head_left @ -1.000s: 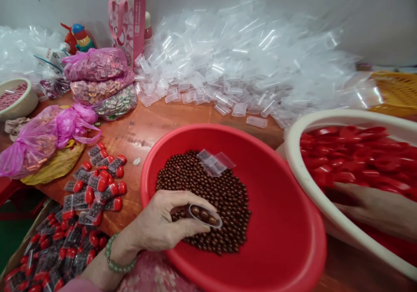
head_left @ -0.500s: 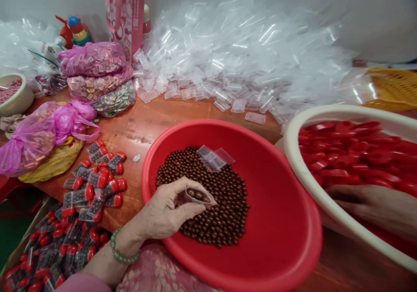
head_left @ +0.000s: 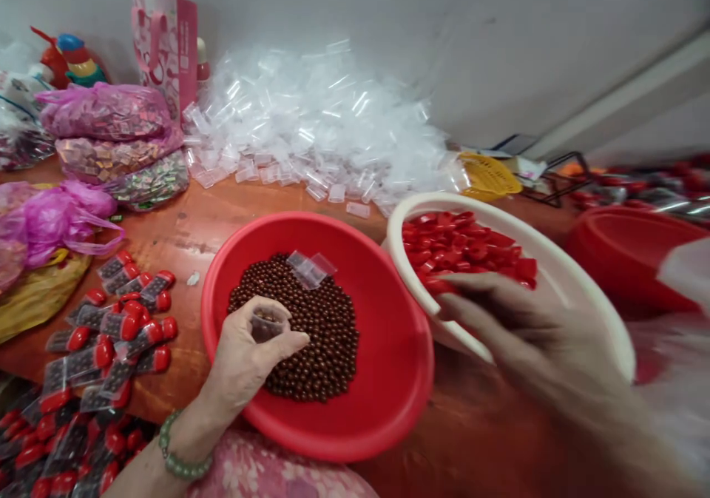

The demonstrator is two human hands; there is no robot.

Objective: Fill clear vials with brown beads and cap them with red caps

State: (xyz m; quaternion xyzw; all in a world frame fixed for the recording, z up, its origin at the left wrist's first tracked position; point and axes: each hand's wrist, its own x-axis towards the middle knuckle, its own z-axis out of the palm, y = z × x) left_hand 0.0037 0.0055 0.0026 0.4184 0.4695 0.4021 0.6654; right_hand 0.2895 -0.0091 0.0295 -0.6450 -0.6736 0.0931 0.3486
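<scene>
My left hand (head_left: 244,354) is closed around a small clear plastic box (head_left: 268,323), its open mouth facing up and brown balls showing inside. It is held over a red basin (head_left: 388,379) with a heap of shiny brown balls (head_left: 316,342). Two empty clear boxes (head_left: 310,270) lie on that heap. My right hand (head_left: 515,328), smeared by motion, is over the near rim of a white basin (head_left: 602,320) filled with red plastic caps (head_left: 466,243). Its thumb and forefinger pinch a red cap (head_left: 439,286), partly hidden by the fingers.
Filled boxes with red caps (head_left: 119,328) lie at left, with more below the table edge. Behind, clear empty boxes (head_left: 310,128) are piled against the wall. Pink bags of small packets (head_left: 111,143) stand at back left. A yellow basket (head_left: 488,176) and another red basin (head_left: 626,254) are at right.
The view has swung right. My right hand has come up from among the red caps to the white basin's near rim, with a cap in its fingers. My left hand still holds the filled box.
</scene>
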